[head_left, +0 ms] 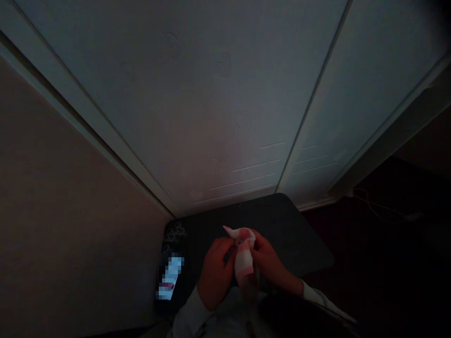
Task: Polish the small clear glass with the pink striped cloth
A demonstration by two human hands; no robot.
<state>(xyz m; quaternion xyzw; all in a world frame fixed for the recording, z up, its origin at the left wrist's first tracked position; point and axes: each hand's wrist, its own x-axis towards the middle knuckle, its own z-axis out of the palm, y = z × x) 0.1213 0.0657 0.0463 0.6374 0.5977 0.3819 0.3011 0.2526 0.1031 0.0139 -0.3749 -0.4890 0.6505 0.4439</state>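
Note:
A pink and white cloth is bunched between my two hands, in front of my body and over the near part of the dark table. My left hand is closed on the cloth's left side, its fingers curled at the top edge. On the right side, my right hand grips the cloth with bent fingers. One pink corner sticks up toward the left, and the lower part hangs down between my wrists. The dim light hides the fingertips.
A lit phone, its screen blurred out, lies at the table's left end. Small clear objects sit behind it. White panels rise behind the table, and a wall stands at left. A pale cable lies at right.

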